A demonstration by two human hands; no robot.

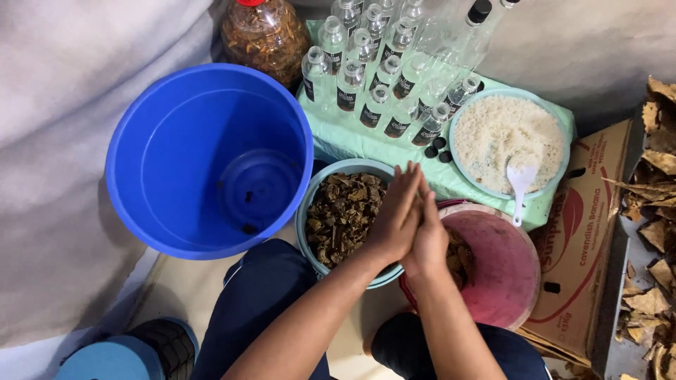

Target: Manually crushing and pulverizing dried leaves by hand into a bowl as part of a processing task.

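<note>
Glossy blue plastic bucket (pixel 208 158), clear shiny bottles (pixel 380 70), matt brown cardboard box (pixel 581 243), and rough, dry brown chips in a smooth teal bowl (pixel 331 171).

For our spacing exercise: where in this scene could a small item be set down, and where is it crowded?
Free: the blue bucket's nearly bare bottom, and the floor strip below it beside the knee. Crowded: the green cloth, filled by bottles and the rice bowl; pressed-together hands cover both near bowls.
</note>
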